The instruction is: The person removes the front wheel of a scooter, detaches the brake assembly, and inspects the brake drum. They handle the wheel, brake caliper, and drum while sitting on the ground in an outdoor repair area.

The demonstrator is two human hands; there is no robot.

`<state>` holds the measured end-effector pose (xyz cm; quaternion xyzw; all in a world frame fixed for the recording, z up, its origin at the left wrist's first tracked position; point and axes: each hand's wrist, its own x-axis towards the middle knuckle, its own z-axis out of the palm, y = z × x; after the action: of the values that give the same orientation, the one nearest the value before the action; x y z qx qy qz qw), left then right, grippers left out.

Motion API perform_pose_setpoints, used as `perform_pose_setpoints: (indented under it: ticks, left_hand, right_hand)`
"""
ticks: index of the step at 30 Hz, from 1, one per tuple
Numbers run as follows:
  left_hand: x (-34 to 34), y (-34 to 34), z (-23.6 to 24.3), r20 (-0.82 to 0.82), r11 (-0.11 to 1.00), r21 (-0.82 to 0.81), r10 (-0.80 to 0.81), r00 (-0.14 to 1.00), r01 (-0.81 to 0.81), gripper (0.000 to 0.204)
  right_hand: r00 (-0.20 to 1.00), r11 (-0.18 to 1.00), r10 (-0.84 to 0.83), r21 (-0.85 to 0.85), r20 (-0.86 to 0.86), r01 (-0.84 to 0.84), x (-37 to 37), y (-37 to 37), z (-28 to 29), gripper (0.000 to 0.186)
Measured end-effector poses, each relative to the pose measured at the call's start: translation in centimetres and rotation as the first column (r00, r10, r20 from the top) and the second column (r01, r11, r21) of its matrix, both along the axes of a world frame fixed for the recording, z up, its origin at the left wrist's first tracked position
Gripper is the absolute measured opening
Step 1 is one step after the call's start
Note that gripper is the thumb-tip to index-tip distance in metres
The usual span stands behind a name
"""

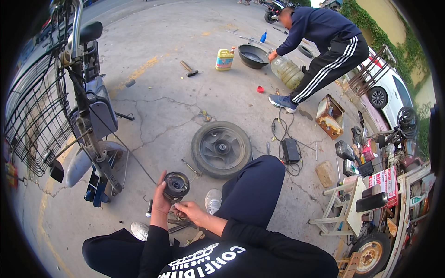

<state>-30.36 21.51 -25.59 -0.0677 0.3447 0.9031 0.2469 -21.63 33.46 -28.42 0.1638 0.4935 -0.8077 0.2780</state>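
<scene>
My left hand (pixel 160 200) grips a round, dark brake drum plate (pixel 177 184) by its left side, with the thumb and fingers around the rim. A thin black cable (pixel 137 161) runs from near the plate up to the bike on the left. At the plate's lower edge my right hand (pixel 192 211) is closed in a pinch; what its fingertips hold is too small to make out. Just ahead, a wheel with a black tyre (pixel 222 148) lies flat on the concrete. A metal rod-like tool (pixel 191 167) rests between plate and wheel.
The bike frame (pixel 88 111) with a wire basket (pixel 34 106) stands left. Ahead lie a hammer (pixel 189 69), a yellow jug (pixel 224 60) and a black basin (pixel 253 57). Another person (pixel 320 46) bends over a large plastic bottle (pixel 287 72). A stool (pixel 345 208) and cluttered cart stand right.
</scene>
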Motion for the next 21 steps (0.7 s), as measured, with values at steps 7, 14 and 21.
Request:
perform_pose_setpoints:
  ticks: [7, 14, 21]
  left_hand:
    - [0.0, 0.1, -1.4, -0.021, 1.000, -0.008, -0.014, 1.000, 0.014, 0.065]
    - [0.0, -0.3, -0.3, 0.000, 1.000, -0.028, 0.005, 1.000, -0.005, 0.063]
    - [-0.1, 0.0, -0.2, -0.002, 1.000, 0.005, -0.003, 1.000, 0.003, 0.063]
  right_hand:
    - [1.000, 0.992, 0.021, 0.124, -0.008, -0.020, -0.1, 0.0, 0.9, 0.034]
    - [0.992, 0.992, 0.031, -0.121, 0.121, -0.017, 0.0, 0.1, 2.2, 0.036]
    - [1.000, 1.000, 0.010, 0.018, 0.015, -0.010, -0.1, 0.1, 0.7, 0.029]
